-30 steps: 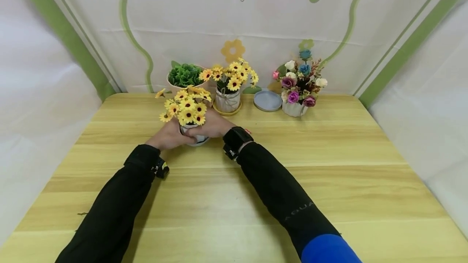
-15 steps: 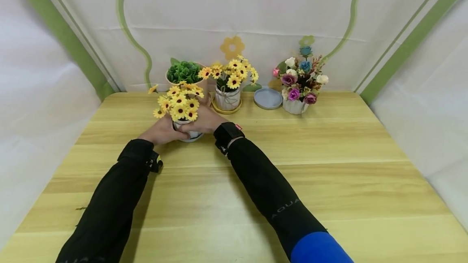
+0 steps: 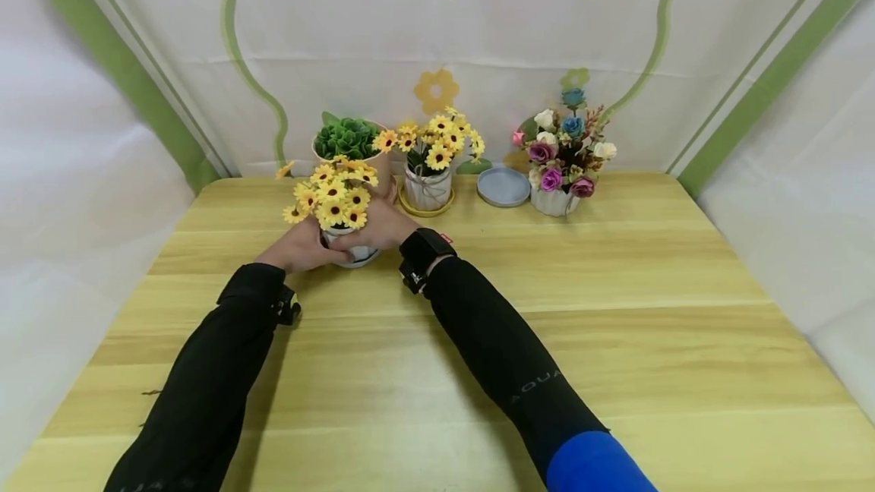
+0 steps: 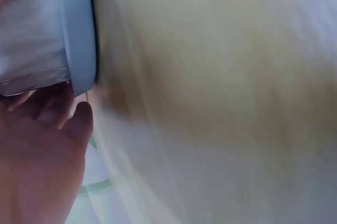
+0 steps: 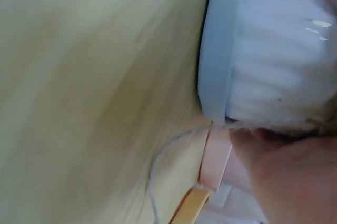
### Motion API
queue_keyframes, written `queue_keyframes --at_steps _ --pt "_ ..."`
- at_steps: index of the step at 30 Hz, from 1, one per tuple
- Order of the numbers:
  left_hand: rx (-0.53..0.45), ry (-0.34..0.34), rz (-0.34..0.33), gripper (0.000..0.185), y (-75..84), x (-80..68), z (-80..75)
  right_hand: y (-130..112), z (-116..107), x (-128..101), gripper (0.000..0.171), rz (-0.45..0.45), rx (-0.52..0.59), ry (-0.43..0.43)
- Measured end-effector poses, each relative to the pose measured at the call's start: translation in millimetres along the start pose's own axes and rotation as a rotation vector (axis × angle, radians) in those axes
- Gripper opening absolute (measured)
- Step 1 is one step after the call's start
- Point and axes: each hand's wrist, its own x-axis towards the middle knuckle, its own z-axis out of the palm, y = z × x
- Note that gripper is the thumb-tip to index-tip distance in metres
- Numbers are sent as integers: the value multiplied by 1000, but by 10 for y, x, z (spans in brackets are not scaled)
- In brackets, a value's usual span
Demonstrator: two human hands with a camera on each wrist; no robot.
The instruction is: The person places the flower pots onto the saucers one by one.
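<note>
Both hands hold a small white flowerpot (image 5: 279, 56) of yellow daisies (image 3: 333, 200) from its two sides, left of the table's middle. The left hand (image 3: 298, 247) curves round the pot's left side, its thumb reaching across the front. From the other side the right hand (image 3: 384, 225) grips it, the two thumbs close together. Under the pot is a blue-grey saucer (image 4: 80, 29), low at the wooden tabletop in both wrist views. A loose twine end (image 5: 154, 171) hangs from the pot in the right wrist view. The farther fingers are mostly hidden behind the pot.
Just behind stands a pink pot (image 3: 380, 165) with a green leafy plant (image 3: 347, 138). A second white pot of daisies (image 3: 428, 188) sits on a yellow saucer (image 3: 424, 212). Farther right are a bare blue-grey saucer (image 3: 503, 187) and a pot of mixed roses (image 3: 555, 202).
Over the first half second, the hands shifted the daisy pot with its saucer left and slightly back. Since then hands and pot have hardly moved.
</note>
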Motion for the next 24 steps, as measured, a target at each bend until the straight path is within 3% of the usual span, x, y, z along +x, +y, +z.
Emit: queue_keyframes --at_steps 3,7,9,11,16,24 --pt "10 5 5 97 -24 -35 27 9 26 -25 85 -26 0 -9" --pt "-51 17 59 99 -26 -116 68 12 36 -88 83 -111 -12 -1" --pt "-77 27 81 100 -12 -177 94 0 28 -158 90 -136 -13 14" --pt "-94 34 86 102 24 -257 123 -29 17 -286 107 -83 -19 22" --pt "-66 29 42 108 151 -485 202 -53 -81 -786 133 111 -109 6" --pt "40 78 5 119 351 -987 308 58 -423 -1827 132 174 -199 70"
